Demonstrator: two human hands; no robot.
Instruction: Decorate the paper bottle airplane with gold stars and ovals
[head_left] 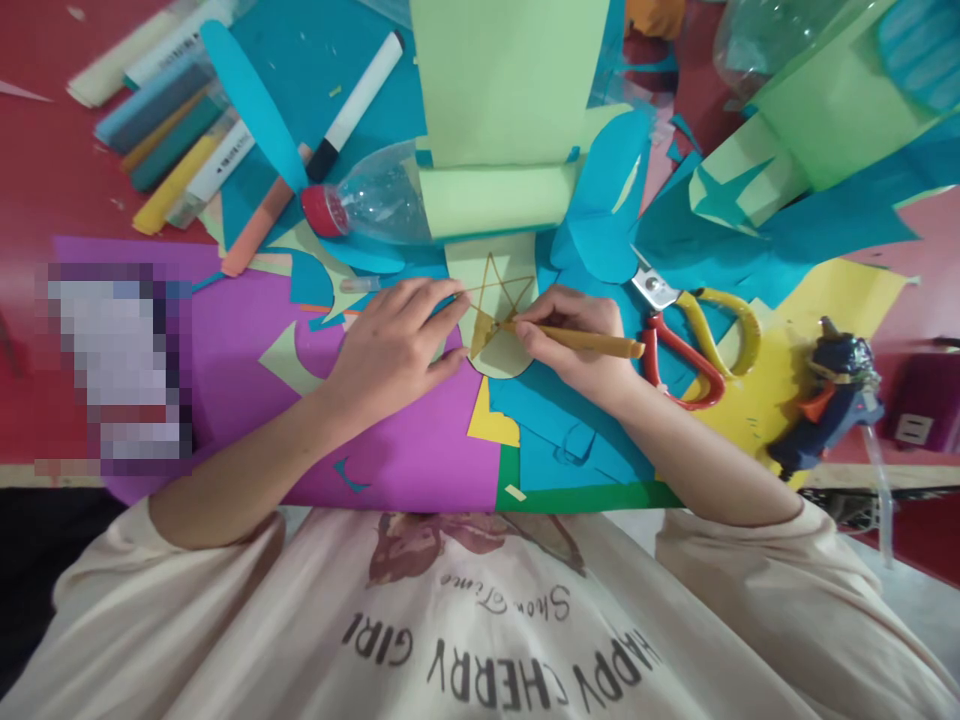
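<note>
My right hand [574, 335] is closed round a yellow-brown marker [600, 341], its tip on a pale green paper piece [504, 352] with a rounded end. A star outline is drawn on that paper, and its lower left point is coloured in. My left hand [409, 335] lies flat with fingers spread, its fingertips at the paper's left edge. Just beyond, a clear plastic bottle [382, 195] with a red cap lies on its side, wrapped in pale green paper [499, 200]. Blue paper wing shapes [600, 215] stick out beside it.
Red-and-yellow scissors [675, 330] lie right of my right hand. Farther right is a dark blue glue gun [832, 400]. Several markers [176, 130] lie at the upper left. Purple paper [405, 450] and blue scraps cover the red table [37, 200]. A second papered bottle [825, 130] is at upper right.
</note>
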